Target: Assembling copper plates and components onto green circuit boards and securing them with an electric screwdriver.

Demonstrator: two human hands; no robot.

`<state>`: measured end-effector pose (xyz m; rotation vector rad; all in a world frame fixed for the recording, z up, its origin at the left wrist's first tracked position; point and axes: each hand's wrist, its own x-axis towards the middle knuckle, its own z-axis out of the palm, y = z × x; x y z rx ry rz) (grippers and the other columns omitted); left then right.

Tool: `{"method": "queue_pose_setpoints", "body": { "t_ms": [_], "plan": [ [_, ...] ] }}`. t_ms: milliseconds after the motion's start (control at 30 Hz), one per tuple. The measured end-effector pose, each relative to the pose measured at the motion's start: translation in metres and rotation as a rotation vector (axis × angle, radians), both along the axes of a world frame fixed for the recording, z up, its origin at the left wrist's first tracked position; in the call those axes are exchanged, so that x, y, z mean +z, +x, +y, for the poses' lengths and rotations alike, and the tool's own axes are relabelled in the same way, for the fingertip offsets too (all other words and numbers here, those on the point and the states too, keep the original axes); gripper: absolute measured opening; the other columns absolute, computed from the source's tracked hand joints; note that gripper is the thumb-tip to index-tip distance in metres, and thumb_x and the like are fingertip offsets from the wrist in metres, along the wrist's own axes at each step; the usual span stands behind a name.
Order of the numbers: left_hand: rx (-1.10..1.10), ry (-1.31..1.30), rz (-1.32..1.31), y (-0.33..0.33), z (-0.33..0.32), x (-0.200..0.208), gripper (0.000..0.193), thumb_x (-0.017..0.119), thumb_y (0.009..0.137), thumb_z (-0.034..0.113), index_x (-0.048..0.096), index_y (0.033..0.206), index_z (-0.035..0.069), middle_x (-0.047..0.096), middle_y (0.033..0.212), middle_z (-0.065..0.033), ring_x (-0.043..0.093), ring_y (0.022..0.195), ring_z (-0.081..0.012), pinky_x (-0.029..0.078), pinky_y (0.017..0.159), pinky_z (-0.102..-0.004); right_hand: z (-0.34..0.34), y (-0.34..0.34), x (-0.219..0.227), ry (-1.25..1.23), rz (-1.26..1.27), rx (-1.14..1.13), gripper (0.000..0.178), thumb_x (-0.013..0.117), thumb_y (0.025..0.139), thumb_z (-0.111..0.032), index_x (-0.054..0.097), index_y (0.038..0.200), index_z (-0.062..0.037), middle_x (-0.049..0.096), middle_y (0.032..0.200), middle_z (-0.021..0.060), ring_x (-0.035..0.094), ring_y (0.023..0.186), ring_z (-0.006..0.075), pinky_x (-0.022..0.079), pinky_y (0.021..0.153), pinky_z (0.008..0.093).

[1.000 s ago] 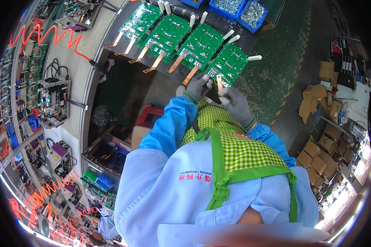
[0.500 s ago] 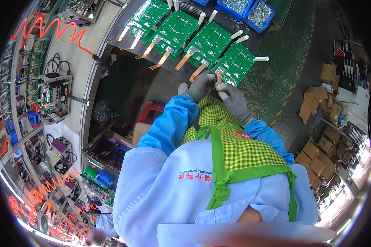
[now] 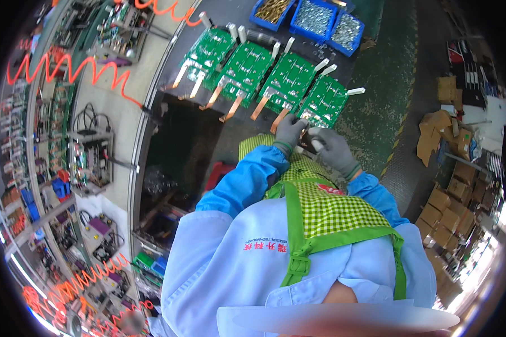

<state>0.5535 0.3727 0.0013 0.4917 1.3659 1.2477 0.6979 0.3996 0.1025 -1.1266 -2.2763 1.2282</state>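
Four green circuit boards lie in a slanting row on the dark worktable, and the rightmost board [image 3: 325, 101] is closest to my hands. Both hands wear grey gloves. At that board's near edge, my left hand [image 3: 289, 132] has its fingers closed on a copper strip [image 3: 304, 132], mostly covered by the glove. Just to the right, my right hand [image 3: 334, 150] is slightly away from the strip, thumb and forefinger apart, seemingly holding nothing. Bent copper strips [image 3: 260, 108] stick out from the other boards' near edges. White posts [image 3: 356, 91] stand at their far corners.
Blue bins of silver hardware [image 3: 312, 18] and brass-coloured parts [image 3: 271, 11] stand at the table's far edge. An orange coiled hose [image 3: 104, 73] hangs at left beside shelves of boards. A red stool [image 3: 218, 174] is below the table. Cardboard boxes [image 3: 441, 210] are stacked at right.
The view has shifted, so the table sits lower in it. My right hand has drawn back rightward from the copper strip it was pinching; my left hand is now closed at the strip.
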Motion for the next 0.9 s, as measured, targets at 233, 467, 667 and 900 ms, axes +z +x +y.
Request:
{"method": "queue_pose_setpoints", "body": {
  "t_ms": [233, 467, 667, 900],
  "plan": [
    [-0.144, -0.119, -0.09, -0.004, 0.003, -0.043, 0.026, 0.063, 0.08, 0.024, 0.058, 0.08, -0.001, 0.054, 0.068, -0.0048, 0.047, 0.063, -0.0104, 0.039, 0.056, -0.0286, 0.1, 0.037, 0.035, 0.302, 0.085, -0.359, 0.021, 0.057, 0.083, -0.013, 0.059, 0.101, -0.0038, 0.062, 0.094, 0.0118, 0.061, 0.085, 0.0204, 0.048, 0.074, 0.03],
    [-0.336, -0.147, -0.006, -0.015, 0.009, -0.004, 0.021, 0.055, 0.086, 0.023, 0.056, 0.085, 0.002, 0.054, 0.066, -0.0022, 0.048, 0.053, -0.0108, 0.035, 0.046, -0.0245, 0.248, 0.059, -0.008, 0.324, 0.052, -0.636, 0.024, 0.061, 0.079, -0.017, 0.061, 0.1, -0.0037, 0.063, 0.094, 0.0107, 0.061, 0.085, 0.0178, 0.047, 0.075, 0.0287],
    [-0.245, -0.171, -0.043, -0.008, 0.006, 0.014, 0.022, 0.053, 0.087, 0.022, 0.055, 0.09, 0.001, 0.056, 0.071, -0.0033, 0.05, 0.058, -0.0105, 0.039, 0.052, -0.0244, 0.36, 0.061, -0.087, 0.467, -0.362, -0.511, 0.027, 0.059, 0.076, -0.028, 0.064, 0.1, -0.0161, 0.058, 0.109, 0.0089, 0.053, 0.102, 0.027, 0.043, 0.088, 0.0405],
    [-0.127, -0.415, -0.253, -0.009, 0.001, 0.031, 0.029, 0.056, 0.085, 0.024, 0.055, 0.097, -0.003, 0.057, 0.086, -0.0059, 0.054, 0.073, -0.013, 0.043, 0.064, -0.0263, 0.404, 0.037, -0.103, 0.587, -0.623, -0.313, 0.028, 0.061, 0.075, -0.029, 0.063, 0.101, -0.018, 0.056, 0.104, 0.0064, 0.05, 0.101, 0.0285, 0.042, 0.086, 0.041]
  ]
}}
